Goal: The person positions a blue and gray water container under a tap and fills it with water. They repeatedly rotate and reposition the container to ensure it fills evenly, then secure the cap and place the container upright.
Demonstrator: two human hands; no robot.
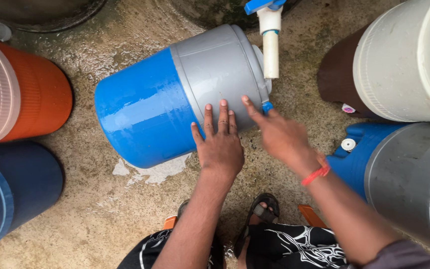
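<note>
A blue and grey water jug (165, 97) lies tilted on its side on the wet concrete floor (100, 199), its mouth turned toward a white tap (270, 42) with a blue handle. My left hand (220, 142) rests flat against the jug's grey upper part, fingers together. My right hand (277, 132) reaches to the jug's rim, its fingers touching a small blue spout near the mouth. A red band circles my right wrist.
An orange jug (31, 94) with a pale lid and a dark blue jug (16, 189) stand at the left. A brown and white jug (399, 65) and a blue and grey jug (404, 174) stand at the right. My sandalled feet show below.
</note>
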